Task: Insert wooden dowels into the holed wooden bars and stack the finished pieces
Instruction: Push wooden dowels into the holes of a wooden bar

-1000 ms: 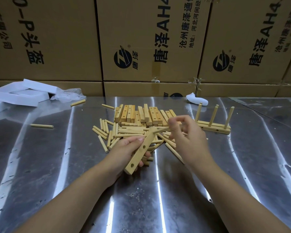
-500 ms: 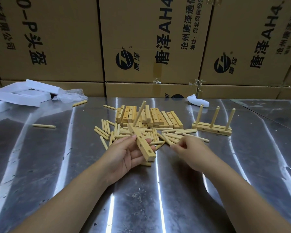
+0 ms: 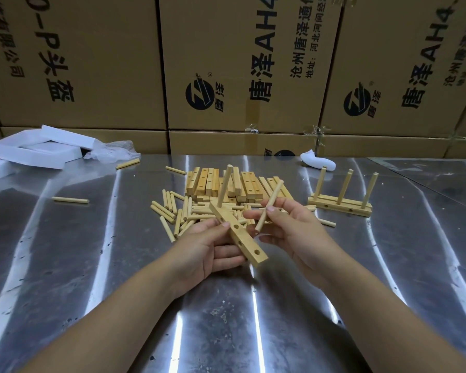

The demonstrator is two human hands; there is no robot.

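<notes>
My left hand [image 3: 207, 243] grips a holed wooden bar [image 3: 240, 238] above the table, its near end pointing at me. One dowel [image 3: 224, 185] stands upright in the bar's far hole; the nearer holes show dark. My right hand [image 3: 288, 224] pinches a second dowel [image 3: 269, 204] tilted, its lower tip hovering just right of the bar's middle. Behind the hands lies a heap of loose dowels [image 3: 178, 211] and a pile of holed bars [image 3: 207, 181]. A finished piece [image 3: 340, 204] with three upright dowels stands at the right.
The metal table [image 3: 65, 265] is shiny. Stray dowels [image 3: 70, 200] lie at the left and near white foam packaging [image 3: 35, 150] at the back left. A white object [image 3: 318, 160] sits at the back edge. Cardboard boxes [image 3: 240, 63] wall the far side.
My right hand picked a dowel off the heap and lifted it beside the bar. The left hand turned the bar from lying flat to carrying one upright dowel at its far end.
</notes>
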